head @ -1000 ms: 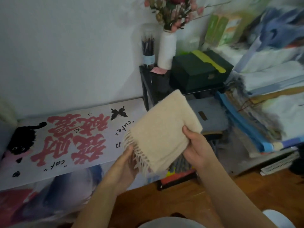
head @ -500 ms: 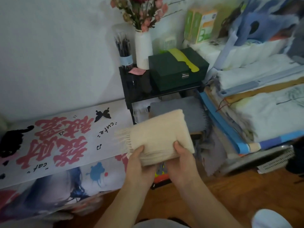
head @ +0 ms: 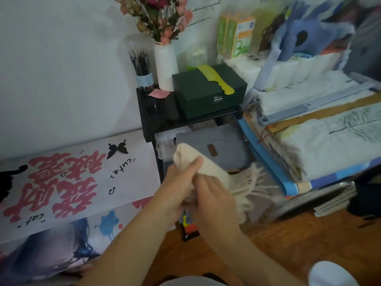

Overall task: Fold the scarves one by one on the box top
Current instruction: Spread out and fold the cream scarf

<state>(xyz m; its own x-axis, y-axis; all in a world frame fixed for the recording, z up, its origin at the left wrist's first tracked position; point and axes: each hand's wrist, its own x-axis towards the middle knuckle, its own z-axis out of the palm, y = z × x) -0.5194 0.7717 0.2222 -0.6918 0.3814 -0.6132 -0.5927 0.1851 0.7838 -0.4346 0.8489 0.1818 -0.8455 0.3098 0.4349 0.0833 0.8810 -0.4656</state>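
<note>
I judge the fold on this scarf to be finished and the step in hand to be stowing it: the bundle is held in the air in front of the black side table (head: 185,120), just before the shelf under its top, where a folded grey scarf (head: 208,147) with a small brown tag already lies. The printed box top (head: 68,178) with its pink characters and black butterfly sits off to my left and carries no scarf that I can see, so the next move, as I read it, calls for easing the bundle forward onto or beside the grey one without letting the layers spring apart, then fetching another scarf to fold. The cream scarf (head: 206,165) looks soft and woolly, doubled into a thick compact wad, with its pale fringe trailing loose to the right, blurred. My left hand (head: 177,188) grips the wad, thumb curled over its top. My right hand (head: 214,195) lies against its near side, fingers wrapped on the lower layers as far as I can tell.
</note>
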